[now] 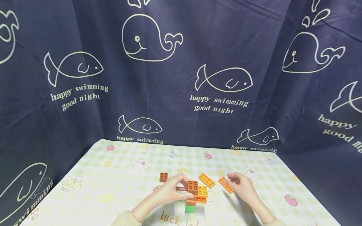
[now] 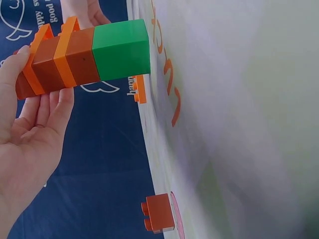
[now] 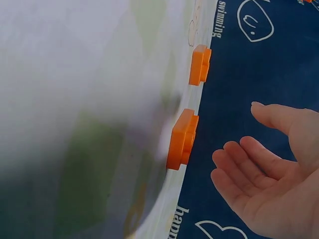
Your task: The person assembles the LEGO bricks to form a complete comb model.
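Note:
My left hand [image 1: 176, 189] grips a tower of building bricks [image 1: 193, 186] near its top, thumb on one side and fingers on the other. In the left wrist view the tower has a green block [image 2: 122, 50] at the bottom, then brown blocks alternating with flat orange bricks that jut out to one side. A brown top block shows its studs in the head view. My right hand [image 1: 242, 188] hovers with loosely bent fingers over a flat orange brick [image 1: 226, 185], holding nothing. Thumb and fingers stand apart in the right wrist view.
Another flat orange brick [image 1: 206, 180] lies between the tower and the right hand. A loose brown brick [image 1: 163, 177] sits left of the left hand. The table wears a checked, patterned cloth [image 1: 93, 175], and a dark blue curtain [image 1: 175, 81] hangs behind and beside it.

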{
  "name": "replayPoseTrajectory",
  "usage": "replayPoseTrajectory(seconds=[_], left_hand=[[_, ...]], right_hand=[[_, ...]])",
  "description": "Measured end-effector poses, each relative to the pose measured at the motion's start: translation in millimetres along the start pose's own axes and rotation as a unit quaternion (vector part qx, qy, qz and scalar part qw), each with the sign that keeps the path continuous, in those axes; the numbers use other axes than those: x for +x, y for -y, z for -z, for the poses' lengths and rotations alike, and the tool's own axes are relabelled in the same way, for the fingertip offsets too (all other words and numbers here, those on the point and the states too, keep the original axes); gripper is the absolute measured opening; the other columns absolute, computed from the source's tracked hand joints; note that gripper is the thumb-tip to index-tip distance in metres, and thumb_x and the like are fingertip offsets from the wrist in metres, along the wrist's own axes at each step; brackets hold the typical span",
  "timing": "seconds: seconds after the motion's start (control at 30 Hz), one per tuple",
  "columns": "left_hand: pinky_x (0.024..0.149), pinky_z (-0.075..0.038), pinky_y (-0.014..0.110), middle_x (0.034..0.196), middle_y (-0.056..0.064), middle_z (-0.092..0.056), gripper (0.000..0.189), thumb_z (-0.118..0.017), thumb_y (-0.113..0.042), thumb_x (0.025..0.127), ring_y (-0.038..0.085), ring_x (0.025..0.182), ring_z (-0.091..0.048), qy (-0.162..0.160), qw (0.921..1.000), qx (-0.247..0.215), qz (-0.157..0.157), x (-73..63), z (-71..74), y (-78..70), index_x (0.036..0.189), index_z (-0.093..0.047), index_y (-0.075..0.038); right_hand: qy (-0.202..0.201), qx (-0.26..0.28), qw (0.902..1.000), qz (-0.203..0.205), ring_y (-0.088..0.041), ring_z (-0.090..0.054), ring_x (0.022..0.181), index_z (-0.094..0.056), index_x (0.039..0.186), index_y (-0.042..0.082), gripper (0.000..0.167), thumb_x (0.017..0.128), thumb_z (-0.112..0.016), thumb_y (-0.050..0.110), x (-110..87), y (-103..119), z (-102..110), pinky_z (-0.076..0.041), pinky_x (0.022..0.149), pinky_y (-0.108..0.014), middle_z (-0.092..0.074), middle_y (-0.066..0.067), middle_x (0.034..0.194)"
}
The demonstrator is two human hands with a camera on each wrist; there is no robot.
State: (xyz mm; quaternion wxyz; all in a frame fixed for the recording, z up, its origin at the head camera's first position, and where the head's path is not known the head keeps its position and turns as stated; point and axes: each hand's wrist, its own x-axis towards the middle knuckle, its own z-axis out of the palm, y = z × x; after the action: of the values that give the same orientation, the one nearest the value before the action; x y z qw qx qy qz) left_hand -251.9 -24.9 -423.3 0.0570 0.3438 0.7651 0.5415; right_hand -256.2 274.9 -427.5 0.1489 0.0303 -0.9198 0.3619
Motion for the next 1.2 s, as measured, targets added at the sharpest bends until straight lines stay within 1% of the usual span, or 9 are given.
replayPoseTrajectory(seconds=[0.2,0.4,0.63,0.8,0.93,1.2], left_hand=[[0.087,-0.052,0.014,0.098,-0.001,-0.058,0.025,-0.075,-0.021,0.080,0.004,0.098,-0.055,0.001,1.0000,0.000,0.000,0.4,0.5,-0.3,0.096,-0.057,-0.013],[0.087,-0.052,0.014,0.098,-0.001,-0.058,0.026,-0.075,-0.020,0.080,0.004,0.098,-0.055,0.000,1.0000,-0.004,0.000,0.7,0.0,-0.3,0.096,-0.057,-0.012],[0.087,-0.052,0.014,0.097,-0.002,-0.057,0.026,-0.075,-0.021,0.080,0.004,0.098,-0.055,0.001,1.0000,-0.001,-0.001,1.0,0.1,0.6,0.096,-0.057,-0.013],[0.088,-0.052,0.014,0.098,-0.002,-0.057,0.025,-0.074,-0.022,0.080,0.005,0.097,-0.055,0.004,1.0000,0.005,-0.003,1.3,0.8,0.4,0.094,-0.056,-0.012],[0.088,-0.052,0.014,0.097,-0.002,-0.057,0.025,-0.074,-0.022,0.081,0.005,0.097,-0.055,0.004,1.0000,0.006,-0.004,1.7,1.0,0.8,0.093,-0.055,-0.012],[0.087,-0.052,0.014,0.098,-0.002,-0.057,0.025,-0.074,-0.021,0.080,0.004,0.097,-0.055,0.005,1.0000,-0.003,-0.004,1.7,0.5,1.4,0.094,-0.055,-0.012]], right_hand=[[0.008,-0.013,0.9998,-0.010,-0.029,-0.066,0.088,-0.065,0.103,-0.003,0.032,0.080,-0.073,0.019,0.3,-3.7,1.5,-0.055,0.083,-0.044,-0.068,-0.017,0.101],[0.014,-0.024,0.9995,-0.012,-0.031,-0.065,0.088,-0.065,0.102,-0.004,0.032,0.080,-0.074,0.018,0.7,-5.7,3.5,-0.055,0.081,-0.044,-0.068,-0.019,0.100],[0.030,-0.044,0.9984,-0.015,-0.028,-0.065,0.084,-0.065,0.103,-0.005,0.035,0.077,-0.075,0.017,3.1,-9.3,3.2,-0.056,0.075,-0.039,-0.068,-0.018,0.099],[0.043,-0.052,0.9975,-0.022,-0.026,-0.065,0.083,-0.064,0.103,-0.005,0.037,0.076,-0.076,0.017,4.0,-10.4,2.1,-0.056,0.073,-0.038,-0.068,-0.019,0.100],[0.051,-0.059,0.9968,-0.018,-0.026,-0.066,0.082,-0.064,0.103,-0.006,0.036,0.076,-0.075,0.015,4.5,-11.5,0.8,-0.056,0.072,-0.037,-0.067,-0.019,0.099],[0.059,-0.064,0.9959,-0.023,-0.021,-0.064,0.077,-0.065,0.098,-0.005,0.031,0.073,-0.076,0.011,3.1,-8.8,-2.6,-0.054,0.068,-0.032,-0.068,-0.015,0.092]])
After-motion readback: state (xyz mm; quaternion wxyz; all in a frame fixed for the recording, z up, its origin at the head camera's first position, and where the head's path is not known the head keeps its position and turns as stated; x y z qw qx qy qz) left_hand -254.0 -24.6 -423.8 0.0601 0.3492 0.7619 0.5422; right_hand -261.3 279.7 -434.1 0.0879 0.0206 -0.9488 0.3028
